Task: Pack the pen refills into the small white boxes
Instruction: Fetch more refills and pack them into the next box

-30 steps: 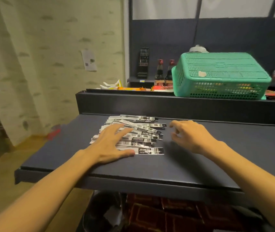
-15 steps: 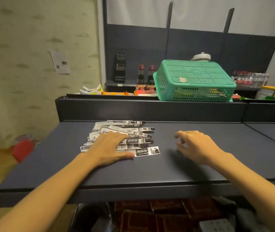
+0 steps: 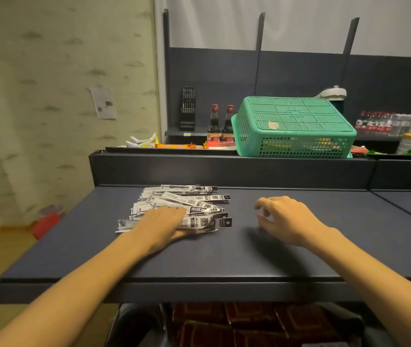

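A pile of pen refill packets (image 3: 187,199), white and black printed strips, lies on the dark shelf (image 3: 224,256) left of centre. My left hand (image 3: 159,222) lies on the near side of the pile, fingers curled round several of the closest packets, whose printed ends stick out to the right of the hand. My right hand (image 3: 287,219) hovers just above the shelf to the right of the pile, fingers loosely curled, holding nothing. No small white boxes are in view.
A raised dark ledge (image 3: 224,169) runs behind the shelf. On it rest an upturned green plastic basket (image 3: 292,126), two dark bottles (image 3: 220,123) and coloured packets. Dark red boxes (image 3: 249,321) sit below the shelf front. A red bin (image 3: 48,220) stands on the floor at left.
My left hand's fingers and thumb have closed round the nearest packets, bunching them. My right hand drew a little further right from the pile. The view rose and shifted right.
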The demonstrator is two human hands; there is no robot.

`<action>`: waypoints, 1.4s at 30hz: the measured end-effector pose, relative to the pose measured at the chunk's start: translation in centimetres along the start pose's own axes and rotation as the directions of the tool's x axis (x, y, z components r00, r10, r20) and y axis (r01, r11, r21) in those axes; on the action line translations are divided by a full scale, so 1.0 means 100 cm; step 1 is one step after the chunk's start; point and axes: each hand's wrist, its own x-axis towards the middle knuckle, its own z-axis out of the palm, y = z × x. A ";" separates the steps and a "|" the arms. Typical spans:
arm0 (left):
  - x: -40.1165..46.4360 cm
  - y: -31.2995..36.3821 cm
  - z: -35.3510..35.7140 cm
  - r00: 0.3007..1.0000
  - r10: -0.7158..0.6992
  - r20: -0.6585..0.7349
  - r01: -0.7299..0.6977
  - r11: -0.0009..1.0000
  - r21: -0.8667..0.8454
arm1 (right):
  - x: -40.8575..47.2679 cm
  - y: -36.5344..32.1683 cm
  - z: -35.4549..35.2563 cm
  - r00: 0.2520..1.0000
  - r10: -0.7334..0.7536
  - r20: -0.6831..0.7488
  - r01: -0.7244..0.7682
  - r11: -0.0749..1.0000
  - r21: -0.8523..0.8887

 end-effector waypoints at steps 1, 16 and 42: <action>0.000 0.002 0.000 0.999 0.020 -0.048 -0.018 0.999 0.035 | -0.001 0.002 0.000 1.000 -0.009 -0.004 0.009 1.000 0.001; -0.003 0.033 -0.001 0.912 0.164 -0.377 -0.055 0.958 0.283 | -0.033 0.027 -0.006 0.999 0.000 -0.042 0.000 1.000 -0.010; 0.084 0.177 -0.023 0.819 0.341 -0.461 -0.300 0.940 0.162 | -0.138 0.103 -0.033 0.909 0.402 -0.106 -0.402 0.915 0.022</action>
